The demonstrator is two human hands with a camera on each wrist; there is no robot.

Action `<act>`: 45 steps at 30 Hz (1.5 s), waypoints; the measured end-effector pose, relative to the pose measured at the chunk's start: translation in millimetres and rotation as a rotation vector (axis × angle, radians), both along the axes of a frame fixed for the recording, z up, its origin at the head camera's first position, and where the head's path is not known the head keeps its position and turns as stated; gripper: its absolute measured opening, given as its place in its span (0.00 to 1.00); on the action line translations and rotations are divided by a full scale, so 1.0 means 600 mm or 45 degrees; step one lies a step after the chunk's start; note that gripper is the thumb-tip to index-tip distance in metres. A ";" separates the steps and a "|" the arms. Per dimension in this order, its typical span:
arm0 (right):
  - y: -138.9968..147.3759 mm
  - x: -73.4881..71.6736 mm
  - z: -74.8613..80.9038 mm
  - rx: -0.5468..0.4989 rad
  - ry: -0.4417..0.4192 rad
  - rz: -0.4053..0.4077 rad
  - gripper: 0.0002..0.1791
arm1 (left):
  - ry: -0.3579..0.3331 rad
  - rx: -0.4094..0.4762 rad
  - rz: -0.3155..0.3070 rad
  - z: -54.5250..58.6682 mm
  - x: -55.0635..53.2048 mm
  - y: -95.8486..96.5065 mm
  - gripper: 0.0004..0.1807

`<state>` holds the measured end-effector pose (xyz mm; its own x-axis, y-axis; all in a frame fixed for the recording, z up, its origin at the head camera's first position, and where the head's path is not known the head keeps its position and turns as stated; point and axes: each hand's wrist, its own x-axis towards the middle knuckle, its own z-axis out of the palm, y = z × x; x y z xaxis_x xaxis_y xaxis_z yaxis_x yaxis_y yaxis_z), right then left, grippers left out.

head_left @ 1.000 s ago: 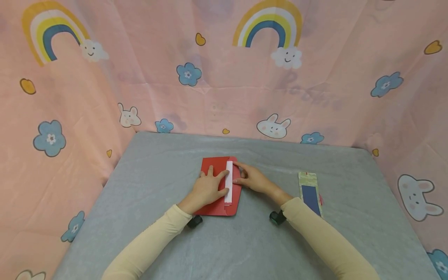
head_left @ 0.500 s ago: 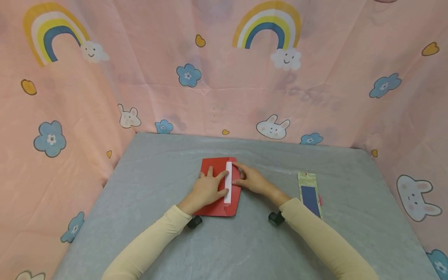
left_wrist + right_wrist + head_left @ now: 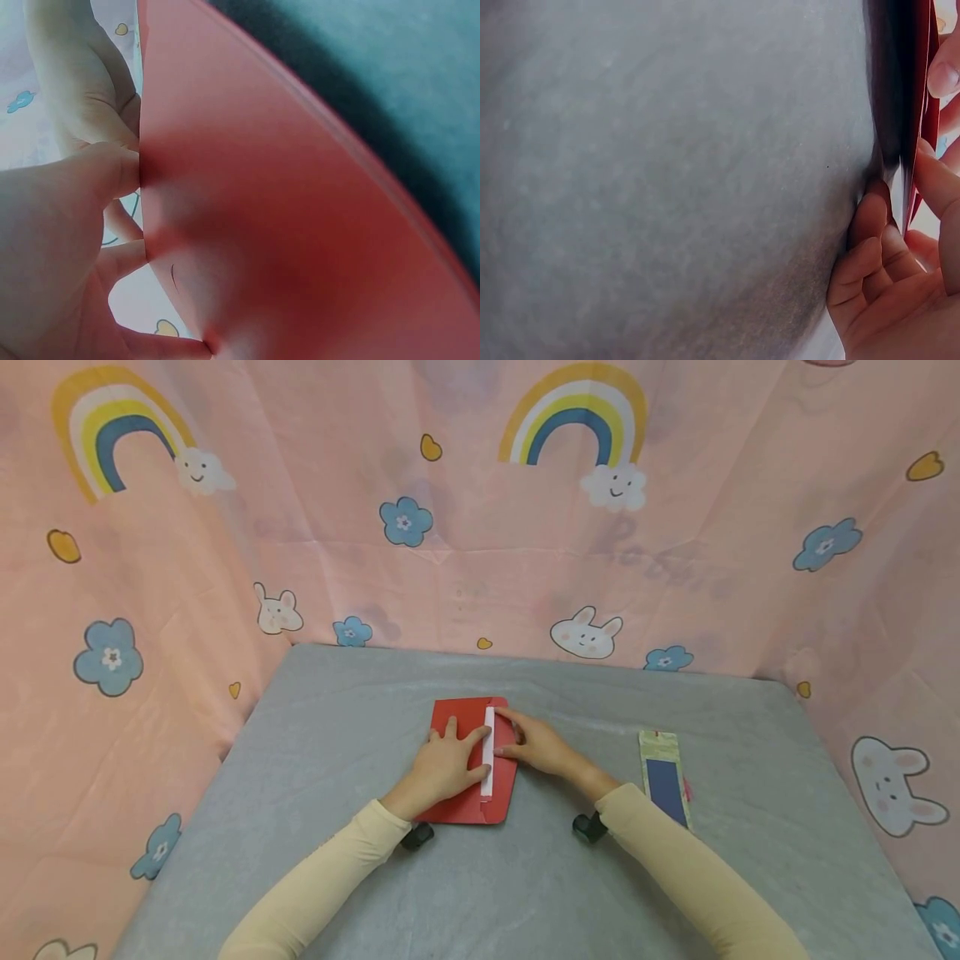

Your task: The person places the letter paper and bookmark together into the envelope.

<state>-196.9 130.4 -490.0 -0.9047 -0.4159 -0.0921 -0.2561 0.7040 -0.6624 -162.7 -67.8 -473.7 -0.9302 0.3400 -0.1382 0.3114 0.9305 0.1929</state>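
A red envelope (image 3: 459, 806) lies on the grey table, its flap (image 3: 504, 793) spread to the right. Along its opening shows a narrow strip of white paper (image 3: 487, 787), the rest hidden inside the envelope. My left hand (image 3: 442, 764) rests on the envelope body with fingers spread, forefinger and thumb reaching the white paper. From the right, my right hand (image 3: 543, 745) touches the paper's outer edge with forefinger and thumb held apart. In the right wrist view, its other fingers (image 3: 862, 262) curl below the flap's edge. The left wrist view shows the red envelope surface (image 3: 277, 172) up close.
A green-and-blue flat packet (image 3: 663, 777) lies to the right, partly behind the right sleeve, with a small pink bit at its side. A pink patterned curtain (image 3: 465, 577) stands behind the table. Dark wrist cameras (image 3: 417, 836) sit beneath both wrists.
The white paper has slid left into the envelope, so its visible strip is narrower. My right fingertips have moved slightly left with it; my left hand has stayed in place.
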 end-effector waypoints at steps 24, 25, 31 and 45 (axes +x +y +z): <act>-0.005 -0.003 -0.005 0.001 -0.022 -0.023 0.42 | 0.015 -0.003 -0.018 0.001 -0.001 0.001 0.38; -0.005 -0.003 -0.005 0.001 -0.022 -0.023 0.42 | 0.014 -0.002 -0.018 0.001 -0.001 0.001 0.38; -0.006 -0.004 -0.007 0.001 -0.006 -0.014 0.42 | 0.016 0.009 -0.017 0.001 -0.001 0.000 0.38; -0.009 -0.002 -0.007 -0.022 0.015 -0.017 0.41 | 0.010 0.005 -0.012 0.001 0.001 0.001 0.38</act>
<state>-198.2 125.2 -494.3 -0.9112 -0.4051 -0.0743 -0.2546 0.6960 -0.6714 -162.4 -67.2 -472.8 -0.9280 0.3494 -0.1296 0.3219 0.9267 0.1938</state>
